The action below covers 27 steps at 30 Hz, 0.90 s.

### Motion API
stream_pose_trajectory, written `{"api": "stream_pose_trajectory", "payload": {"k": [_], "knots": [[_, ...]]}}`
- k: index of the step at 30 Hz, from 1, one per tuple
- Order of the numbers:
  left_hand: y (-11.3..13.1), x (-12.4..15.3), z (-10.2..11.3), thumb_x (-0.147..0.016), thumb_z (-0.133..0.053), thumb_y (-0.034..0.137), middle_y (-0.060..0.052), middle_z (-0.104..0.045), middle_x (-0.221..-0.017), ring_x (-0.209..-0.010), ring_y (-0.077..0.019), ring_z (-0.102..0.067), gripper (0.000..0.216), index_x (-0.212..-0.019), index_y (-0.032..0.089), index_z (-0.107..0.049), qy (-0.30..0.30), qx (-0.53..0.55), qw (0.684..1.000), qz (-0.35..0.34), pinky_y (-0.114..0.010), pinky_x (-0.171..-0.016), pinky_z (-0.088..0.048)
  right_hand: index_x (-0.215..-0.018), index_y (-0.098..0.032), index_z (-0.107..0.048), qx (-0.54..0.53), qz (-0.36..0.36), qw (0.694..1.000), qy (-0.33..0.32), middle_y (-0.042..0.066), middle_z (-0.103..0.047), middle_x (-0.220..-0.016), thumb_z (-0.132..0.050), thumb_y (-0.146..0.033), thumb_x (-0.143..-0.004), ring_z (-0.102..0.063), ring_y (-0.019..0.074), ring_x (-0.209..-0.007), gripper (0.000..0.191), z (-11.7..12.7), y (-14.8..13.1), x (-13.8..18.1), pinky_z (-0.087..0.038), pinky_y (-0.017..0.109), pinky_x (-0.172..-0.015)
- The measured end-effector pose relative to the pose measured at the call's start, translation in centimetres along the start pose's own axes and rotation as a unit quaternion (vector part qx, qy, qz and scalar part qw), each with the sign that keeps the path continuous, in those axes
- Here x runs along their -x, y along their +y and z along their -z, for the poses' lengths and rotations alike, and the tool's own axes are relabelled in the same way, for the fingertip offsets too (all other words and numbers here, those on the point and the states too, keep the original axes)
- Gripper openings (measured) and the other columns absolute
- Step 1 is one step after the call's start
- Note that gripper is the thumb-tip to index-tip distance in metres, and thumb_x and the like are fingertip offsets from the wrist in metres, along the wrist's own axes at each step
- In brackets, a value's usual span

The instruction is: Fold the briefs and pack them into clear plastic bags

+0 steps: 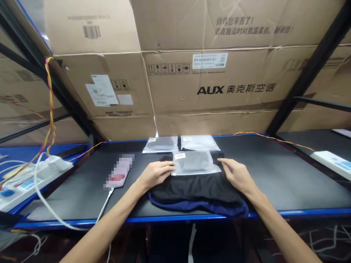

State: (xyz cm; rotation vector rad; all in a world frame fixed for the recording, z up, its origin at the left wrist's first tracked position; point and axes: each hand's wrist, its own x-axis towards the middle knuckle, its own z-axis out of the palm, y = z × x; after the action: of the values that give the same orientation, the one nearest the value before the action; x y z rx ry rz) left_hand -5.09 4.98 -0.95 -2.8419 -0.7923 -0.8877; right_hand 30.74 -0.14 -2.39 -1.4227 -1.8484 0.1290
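Note:
A frosted plastic packet (196,163) with a small white label and something dark inside lies on top of folded black cloth (197,190). Dark blue cloth (175,205) shows along the front of this pile. My left hand (158,172) has its fingers closed at the packet's left edge, above the black cloth. On the other side, my right hand (239,174) pinches the black cloth at its back right corner, just beyond the packet. Behind the pile lie two similar packets, the left packet (161,144) and the right packet (200,142).
A phone (120,171) on a white charging cable (105,204) lies left on the dark tabletop (276,175). Power strips stand at the left (33,179) and right (334,162). Cardboard (175,98) walls the back, between black metal posts (309,69).

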Motion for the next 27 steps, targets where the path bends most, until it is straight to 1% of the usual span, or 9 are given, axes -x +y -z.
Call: {"api": "stream_pose_trajectory", "payload": {"k": [3, 4, 6, 9, 11, 15, 17, 23, 27], "knots": [[0.3, -0.1, 0.1, -0.096, -0.048, 0.022, -0.004, -0.073, -0.111, -0.095, -0.0153, -0.072, 0.023, -0.104, 0.024, -0.070, -0.008, 0.016, 1.000, 0.018, -0.024, -0.081, -0.056, -0.112, -0.025, -0.069, 0.000, 0.038, 0.998, 0.049, 0.007, -0.072, -0.111, -0.045, -0.033, -0.095, -0.066, 0.0278, -0.106, 0.031, 0.1, -1.9, -0.1, -0.053, 0.046, -0.097], [0.4, -0.2, 0.1, -0.096, -0.049, 0.022, -0.003, -0.073, -0.110, -0.095, -0.0152, -0.071, 0.023, -0.103, 0.024, -0.070, -0.008, 0.022, 0.999, 0.024, -0.024, -0.081, -0.055, -0.113, -0.026, -0.069, -0.003, 0.063, 0.997, 0.036, 0.006, -0.072, -0.112, -0.045, -0.032, -0.095, -0.066, 0.0275, -0.107, 0.030, -0.1, -2.9, -0.1, -0.053, 0.046, -0.098], [0.5, -0.2, 0.1, -0.095, -0.049, 0.022, -0.003, -0.073, -0.109, -0.095, -0.0150, -0.071, 0.022, -0.103, 0.024, -0.069, -0.008, 0.031, 0.999, 0.035, -0.023, -0.081, -0.055, -0.115, -0.028, -0.067, -0.007, 0.151, 0.988, -0.016, 0.005, -0.071, -0.115, -0.044, -0.026, -0.096, -0.064, 0.0259, -0.110, 0.030, -0.7, -5.2, -0.3, -0.052, 0.045, -0.099], [0.6, -0.2, 0.1, -0.095, -0.050, 0.022, -0.003, -0.073, -0.109, -0.095, -0.0148, -0.071, 0.020, -0.102, 0.023, -0.069, -0.015, 0.046, 0.998, 0.041, -0.023, -0.081, -0.055, -0.119, -0.025, -0.064, 0.022, 0.298, 0.948, -0.111, 0.007, -0.070, -0.116, -0.043, -0.016, -0.097, -0.063, 0.0240, -0.111, 0.032, -2.4, -8.5, -0.8, -0.053, 0.042, -0.096], [0.6, -0.1, 0.0, -0.095, -0.051, 0.023, -0.004, -0.073, -0.108, -0.094, -0.0148, -0.071, 0.019, -0.100, 0.023, -0.069, -0.019, 0.058, 0.997, 0.042, -0.023, -0.080, -0.054, -0.112, -0.021, -0.065, 0.052, 0.352, 0.927, -0.116, 0.009, -0.070, -0.112, -0.043, -0.015, -0.097, -0.063, 0.0235, -0.105, 0.027, -3.8, -10.0, -1.4, -0.054, 0.039, -0.092], [0.5, 0.0, -0.2, -0.094, -0.053, 0.022, -0.004, -0.073, -0.107, -0.093, -0.0151, -0.071, 0.015, -0.094, 0.022, -0.068, -0.020, 0.082, 0.995, 0.053, -0.023, -0.079, -0.054, -0.098, -0.017, -0.065, 0.123, 0.391, 0.907, -0.097, 0.008, -0.069, -0.093, -0.043, -0.016, -0.098, -0.061, 0.0209, -0.085, 0.022, -6.1, -10.8, -2.4, -0.054, 0.035, -0.077], [0.5, 0.0, -0.3, -0.093, -0.054, 0.022, -0.004, -0.073, -0.107, -0.094, -0.0153, -0.071, 0.014, -0.092, 0.022, -0.069, -0.020, 0.095, 0.994, 0.060, -0.023, -0.080, -0.054, -0.093, -0.017, -0.064, 0.143, 0.398, 0.902, -0.086, 0.008, -0.068, -0.087, -0.042, -0.014, -0.098, -0.059, 0.0210, -0.081, 0.022, -6.7, -10.6, -2.6, -0.051, 0.035, -0.072], [0.6, -0.1, -0.2, -0.093, -0.054, 0.024, -0.005, -0.073, -0.105, -0.093, -0.0157, -0.071, 0.016, -0.091, 0.022, -0.070, -0.024, 0.109, 0.992, 0.059, -0.024, -0.081, -0.055, -0.088, -0.019, -0.063, 0.199, 0.433, 0.878, -0.044, 0.004, -0.066, -0.081, -0.044, -0.012, -0.097, -0.055, 0.0192, -0.074, 0.022, -7.3, -10.4, -2.5, -0.045, 0.032, -0.063], [0.6, -0.1, 0.0, -0.094, -0.053, 0.023, -0.005, -0.073, -0.108, -0.094, -0.0155, -0.070, 0.018, -0.093, 0.022, -0.070, -0.035, 0.105, 0.993, 0.050, -0.024, -0.083, -0.055, -0.090, -0.017, -0.063, 0.202, 0.438, 0.875, -0.033, 0.004, -0.065, -0.079, -0.048, -0.012, -0.095, -0.055, 0.0195, -0.074, 0.016, -7.5, -10.2, -2.4, -0.044, 0.032, -0.061]]}}
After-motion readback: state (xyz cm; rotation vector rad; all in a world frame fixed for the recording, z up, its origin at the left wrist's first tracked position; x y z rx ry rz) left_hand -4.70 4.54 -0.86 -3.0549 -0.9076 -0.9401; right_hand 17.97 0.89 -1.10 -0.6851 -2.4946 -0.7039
